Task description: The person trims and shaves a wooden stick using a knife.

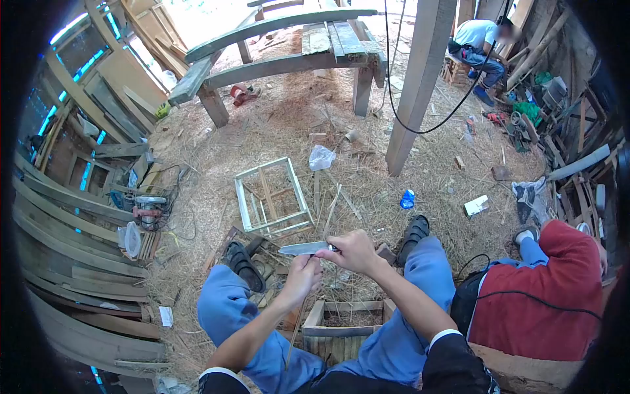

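My right hand [356, 252] is closed around the handle of a knife [302, 249], whose broad metal blade points left above my left hand. A long, thin strip of wood or cane [330, 213] passes between my hands, one end rising away from me and the other hanging toward my lap. My left hand [302, 279] pinches this strip just below the blade. The blade lies across or very near the strip; whether they touch I cannot tell. Between my knees is a small slatted wooden stool or crate [348, 329].
A light wooden frame [297, 190] lies on the shaving-covered floor ahead. Beyond it stand a heavy workbench [282, 64] and a post [420, 85]. A person in red [535, 302] sits close on my right; another person [476, 49] sits far right. Planks [79, 246] line the left side.
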Motion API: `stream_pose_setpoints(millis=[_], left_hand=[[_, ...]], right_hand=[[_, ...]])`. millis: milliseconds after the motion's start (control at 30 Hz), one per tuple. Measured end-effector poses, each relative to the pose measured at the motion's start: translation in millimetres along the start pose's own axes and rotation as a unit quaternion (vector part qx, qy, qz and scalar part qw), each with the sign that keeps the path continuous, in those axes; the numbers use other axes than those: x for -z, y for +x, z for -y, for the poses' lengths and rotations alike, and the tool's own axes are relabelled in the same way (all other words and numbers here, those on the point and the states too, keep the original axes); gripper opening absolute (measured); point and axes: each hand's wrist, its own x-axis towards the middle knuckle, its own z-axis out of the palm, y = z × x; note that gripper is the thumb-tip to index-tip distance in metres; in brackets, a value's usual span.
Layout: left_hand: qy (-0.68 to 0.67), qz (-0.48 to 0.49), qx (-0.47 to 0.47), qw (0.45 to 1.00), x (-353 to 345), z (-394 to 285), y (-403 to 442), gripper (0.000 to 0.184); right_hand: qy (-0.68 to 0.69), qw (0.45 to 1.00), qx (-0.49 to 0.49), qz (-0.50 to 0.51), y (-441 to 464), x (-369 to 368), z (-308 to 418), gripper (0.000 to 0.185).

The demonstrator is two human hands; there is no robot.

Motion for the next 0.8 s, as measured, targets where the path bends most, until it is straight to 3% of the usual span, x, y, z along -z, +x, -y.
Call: stream_pose_setpoints(millis=[433,767,800], left_hand=[[0.04,0.005,0.001,0.999,-5.1,-3.9,3.2,0.014],[-0.004,0.031,0.002,1.0,-6.9,-11.2,2.3,0.019],[-0.012,0.037,0.001,0.999,-6.0,-14.4,0.0,0.019]], right_hand=[[-0.05,0.997,0.06,-0.028,-1.2,3.7,-25.5,0.053],[-0.12,0.99,0.037,-0.066,-7.8,20.2,-37.7,0.051],[-0.117,0.99,-0.014,-0.079,-8.7,25.2,-47.2,0.051]])
